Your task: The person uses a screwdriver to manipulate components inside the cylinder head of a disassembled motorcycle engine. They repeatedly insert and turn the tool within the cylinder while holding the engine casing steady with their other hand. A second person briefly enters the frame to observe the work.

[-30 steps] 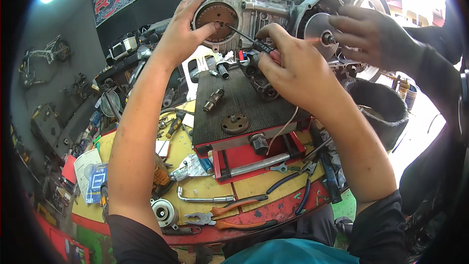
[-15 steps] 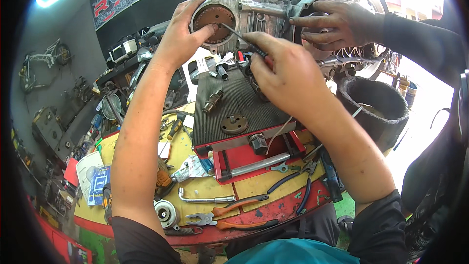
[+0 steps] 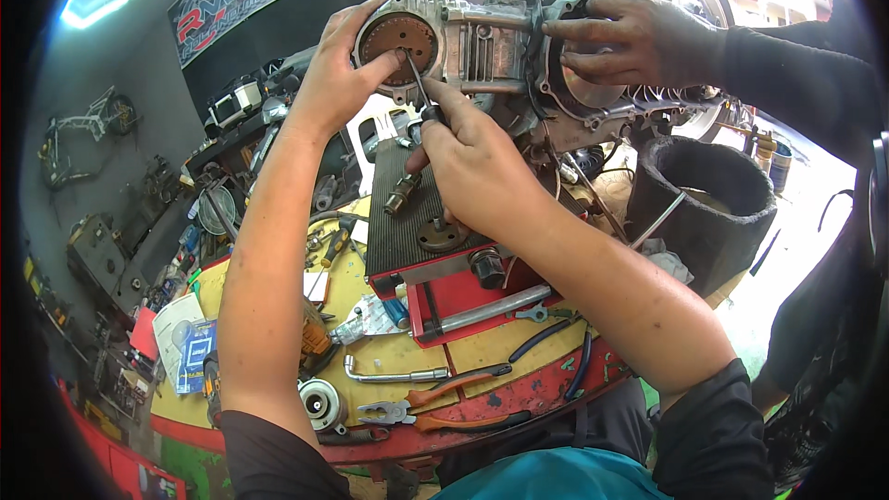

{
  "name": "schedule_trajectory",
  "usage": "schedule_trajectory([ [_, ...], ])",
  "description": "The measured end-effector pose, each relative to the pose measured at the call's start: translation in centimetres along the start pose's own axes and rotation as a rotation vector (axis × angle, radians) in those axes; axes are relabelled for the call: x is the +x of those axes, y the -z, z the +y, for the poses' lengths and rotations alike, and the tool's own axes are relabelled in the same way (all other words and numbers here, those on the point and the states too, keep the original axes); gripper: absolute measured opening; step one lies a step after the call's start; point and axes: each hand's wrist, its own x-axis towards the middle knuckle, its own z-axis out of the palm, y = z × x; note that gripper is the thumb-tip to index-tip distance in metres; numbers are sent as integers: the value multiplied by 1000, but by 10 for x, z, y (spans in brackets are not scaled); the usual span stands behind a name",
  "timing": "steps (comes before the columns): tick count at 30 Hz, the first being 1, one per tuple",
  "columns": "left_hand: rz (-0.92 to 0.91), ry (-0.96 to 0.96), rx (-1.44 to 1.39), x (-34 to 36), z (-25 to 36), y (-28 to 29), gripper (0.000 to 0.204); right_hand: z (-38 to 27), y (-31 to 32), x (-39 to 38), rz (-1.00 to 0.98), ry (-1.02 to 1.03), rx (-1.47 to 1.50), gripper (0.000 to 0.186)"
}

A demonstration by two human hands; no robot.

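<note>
A motorcycle engine (image 3: pixel 486 46) lies across the far side of the bench, a round brown cam sprocket (image 3: pixel 389 35) set in its left end. My left hand (image 3: pixel 338 69) wraps around the rim of that end, its thumb pressed near the sprocket's centre. In my right hand (image 3: pixel 468 143) is a thin screwdriver (image 3: pixel 416 81), held steeply with its tip at the sprocket beside my left thumb. Below my right hand, a ribbed black mat (image 3: pixel 384 245) carries a camshaft (image 3: pixel 402 194) and a round metal disc (image 3: pixel 442 234). My right hand partly covers the mat.
Another person's hand (image 3: pixel 634 46) rests at the engine's right end. A black cylindrical bin (image 3: pixel 667 194) stands on the right. Nearer me lie orange-handled pliers (image 3: pixel 444 391), an L-shaped socket wrench (image 3: pixel 394 374) and a red tray (image 3: pixel 431 310) with a metal bar.
My right hand has moved left and down, bringing the screwdriver to a steeper angle. My left hand keeps its hold on the engine. The view has shifted slightly.
</note>
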Motion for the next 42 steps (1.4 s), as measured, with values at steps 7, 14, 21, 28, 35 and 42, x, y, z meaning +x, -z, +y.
schedule_trajectory([
  [7,14,-5,-5,0,2,-1,64,-17,-8,-3,-8,-87,168,56],
  [14,33,0,-11,1,6,-3,62,15,-19,10,116,96,-26,57],
  [21,47,-2,-12,-2,4,-4,62,12,-16,3,128,111,-88,56],
  [28,46,1,-31,-1,7,-6,63,17,-18,3,194,216,-189,54],
  [35,48,16,-31,0,9,-4,62,6,-16,-1,160,128,-242,52],
  [42,46,5,-24,0,7,-6,61,6,-16,0,189,127,-322,52],
])
